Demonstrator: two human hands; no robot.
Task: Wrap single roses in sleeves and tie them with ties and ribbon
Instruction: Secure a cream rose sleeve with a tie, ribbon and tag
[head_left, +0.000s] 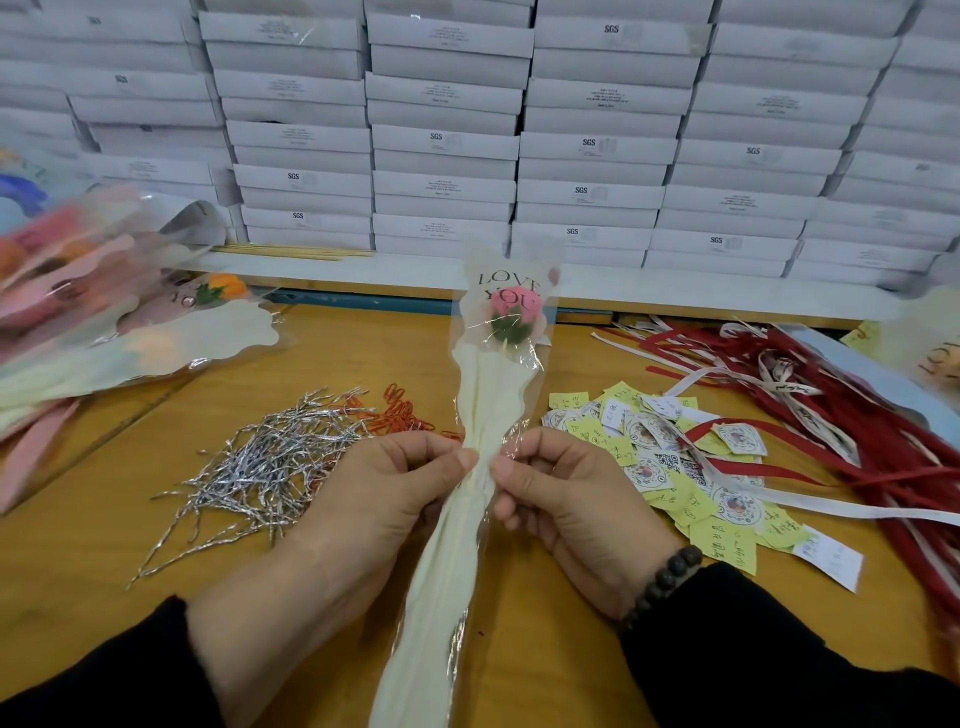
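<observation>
Nearest to us, 2 dark sleeves come in from the bottom corners, w/ a dark bead bracelet (662, 584) on the right wrist. Between them the cream sleeve (447, 571) runs from the near edge up the middle, tilted a bit right, clear film on its edges.

Our left hand (363, 499) and right hand (563, 499) meet at the sleeve's narrow waist. Both have fingers curled, thumb and forefinger pinching the gathered wrap from either side, so both grips are closed on it. We can't tell if a tie is between the fingertips.

Above the hands the sleeve widens; the pink rose (514, 307) sits inside near the top w/ its green base below the bloom, behind black "LOVE YOU" print.

On the wooden table (104, 561), left of the hands, lies a loose heap of silver twist ties (270, 462). Just past it, a small pile of red paper clips (402, 415). Right of the hands, a scatter of yellow and white note tags (691, 483), some w/ round printed stickers. Farther right, a tangle of red and white ribbon (852, 405) spreads to the table edge.

Far left, a blurred stack of wrapped flowers (104, 312) in pink and cream wraps, 1 orange bloom showing. At the back, a wall of stacked white boxes (519, 130), several marked SGS.
</observation>
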